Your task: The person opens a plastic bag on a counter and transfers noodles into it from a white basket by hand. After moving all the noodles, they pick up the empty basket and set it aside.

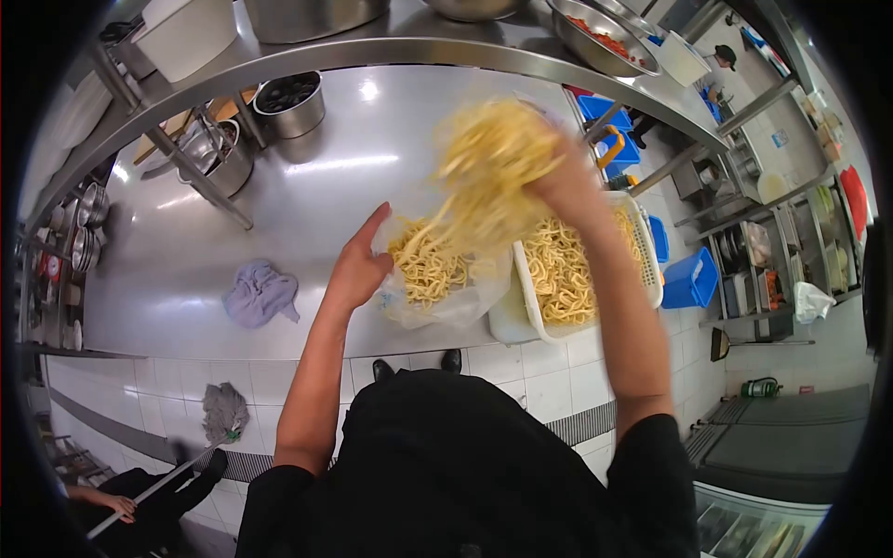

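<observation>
A big clump of thick yellow noodles hangs from my right hand, raised above the worktop and smeared by motion. Strands trail down towards a clear plastic bag that stands with its mouth wide and has noodles inside. At the bag's left rim is my left hand, fingers curled on the plastic and index finger stretched out. Under my right forearm, a white plastic basket holds more loose noodles.
A crumpled purple-grey cloth lies left on the steel worktop. Metal pots stand behind it, beneath a steel shelf. Blue bins are at right. Below left, another person's hand holds a mop.
</observation>
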Demonstrator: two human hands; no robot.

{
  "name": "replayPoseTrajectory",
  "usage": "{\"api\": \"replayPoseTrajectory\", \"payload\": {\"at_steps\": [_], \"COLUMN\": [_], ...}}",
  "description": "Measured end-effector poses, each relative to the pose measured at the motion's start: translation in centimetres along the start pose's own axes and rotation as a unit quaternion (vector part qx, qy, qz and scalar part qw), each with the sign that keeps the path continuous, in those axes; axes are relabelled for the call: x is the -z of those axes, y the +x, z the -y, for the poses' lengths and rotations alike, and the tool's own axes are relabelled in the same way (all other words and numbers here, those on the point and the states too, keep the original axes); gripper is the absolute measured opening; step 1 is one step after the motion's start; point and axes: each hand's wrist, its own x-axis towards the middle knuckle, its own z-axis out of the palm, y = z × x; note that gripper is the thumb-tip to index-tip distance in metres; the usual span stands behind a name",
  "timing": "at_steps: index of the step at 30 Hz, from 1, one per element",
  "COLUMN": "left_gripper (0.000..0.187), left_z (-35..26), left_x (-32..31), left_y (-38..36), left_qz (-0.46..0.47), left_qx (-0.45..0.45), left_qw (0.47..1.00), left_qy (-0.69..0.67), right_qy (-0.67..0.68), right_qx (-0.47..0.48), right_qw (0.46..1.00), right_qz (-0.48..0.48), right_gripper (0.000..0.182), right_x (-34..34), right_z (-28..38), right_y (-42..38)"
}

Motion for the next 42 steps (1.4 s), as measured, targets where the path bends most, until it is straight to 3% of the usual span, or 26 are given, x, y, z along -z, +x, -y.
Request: {"api": "replayPoseTrajectory", "payload": {"at_steps": [1, 3, 4, 6, 8, 10, 12, 13, 14, 17, 18, 20, 23, 24, 26, 27, 32, 35, 36, 38, 39, 42], "left_gripper": [0.078, 0.078, 0.078, 0.079, 0.08, 0.081, 0.082, 0.082, 0.082, 0.08, 0.08, 0.081, 0.08, 0.08, 0.079, 0.079, 0.078, 0.079, 0.079, 0.08, 0.08, 0.082], "left_z": [0.7, 2.7, 2.8, 3.0, 3.0, 2.8, 2.7, 3.4, 3.8, 3.2, 2.6, 1.3, 2.2, 2.6, 3.3, 3.0, 2.7, 1.3, 1.6, 2.3, 2.1, 1.6], "left_x": [0.3, 0.7, 1.0, 1.6, 2.0, 2.2, 2.0, 1.8, 1.6, 1.1, 1.0, 0.9, 0.8, 0.8, 0.9, 1.0, 0.7, 0.6, 0.7, 0.7, 0.6, 0.5], "left_y": [-0.1, 0.3, 0.3, -0.5, -1.3, -1.7, -1.7, -1.6, -1.5, -1.4, -1.2, -1.4, -1.6, -1.7, -1.9, -2.3, -2.2, -2.4, -2.4, -2.2, -2.2, -2.1], "left_qz": [-0.003, -0.03, -0.024, -0.023, -0.019, -0.035, -0.026, -0.024, -0.025, -0.028, -0.029, -0.014, -0.02, -0.024, -0.027, -0.029, -0.037, -0.04, -0.041, -0.054, -0.053, -0.048], "left_qx": [0.002, -0.042, -0.046, -0.026, -0.015, 0.016, 0.036, 0.026, 0.018, 0.009, 0.008, 0.058, 0.038, 0.038, 0.029, 0.033, 0.025, 0.036, 0.034, 0.005, 0.005, 0.037], "left_qw": [1.0, 0.997, 0.998, 0.999, 0.999, 0.998, 0.998, 0.999, 0.999, 1.0, 1.0, 0.998, 0.999, 0.999, 0.999, 0.999, 0.999, 0.999, 0.999, 0.998, 0.998, 0.998], "left_qy": [0.0, 0.053, 0.047, -0.022, -0.035, -0.042, -0.046, -0.029, -0.013, -0.008, -0.007, -0.038, -0.021, -0.018, 0.023, 0.027, 0.011, 0.011, 0.008, 0.035, 0.033, -0.017], "right_qy": [-0.056, -0.098, -0.104, -0.13, -0.267, -0.333, -0.416, -0.416, -0.47, -0.476, -0.462, -0.444, -0.511, -0.508, -0.447, -0.49, -0.432, -0.269, -0.273, 0.045, 0.107, 0.09], "right_qx": [-0.132, -0.019, -0.024, -0.143, -0.252, -0.33, -0.309, -0.344, -0.315, -0.327, -0.348, -0.369, -0.23, -0.227, -0.344, -0.276, -0.308, -0.261, -0.258, -0.424, -0.412, -0.406], "right_qw": [0.988, 0.983, 0.983, 0.952, 0.895, 0.816, 0.808, 0.793, 0.788, 0.786, 0.797, 0.806, 0.823, 0.825, 0.824, 0.827, 0.847, 0.927, 0.926, 0.902, 0.902, 0.903], "right_qz": [0.061, 0.153, 0.15, 0.236, 0.254, 0.337, 0.281, 0.284, 0.243, 0.221, 0.175, 0.131, 0.097, 0.097, 0.053, 0.01, -0.033, -0.029, -0.029, -0.061, -0.066, -0.106], "right_gripper": [0.064, 0.065, 0.065, 0.075, 0.081, 0.091, 0.109, 0.117, 0.112, 0.108, 0.103, 0.098, 0.071, 0.071, 0.06, 0.05, 0.043, 0.036, 0.036, 0.037, 0.033, 0.033], "right_x": [-3.3, -9.0, -7.9, -4.6, 2.0, 5.9, 3.1, 1.2, -0.5, 0.7, 1.4, 1.2, 0.1, -0.1, -0.7, -1.6, 0.8, 4.3, 5.6, 7.9, 9.3, 12.4], "right_z": [-3.2, -8.4, -8.6, -9.2, -11.9, -16.8, -19.4, -20.5, -20.4, -18.9, -19.2, -20.5, -21.9, -22.3, -23.6, -24.1, -26.3, -27.8, -26.3, -23.8, -23.2, -20.4], "right_y": [-0.7, -3.7, -4.0, -5.0, -5.7, -8.5, -14.3, -16.3, -17.4, -17.3, -16.4, -17.0, -19.4, -19.0, -17.7, -18.0, -17.0, -16.9, -16.1, -14.9, -14.8, -14.2]}}
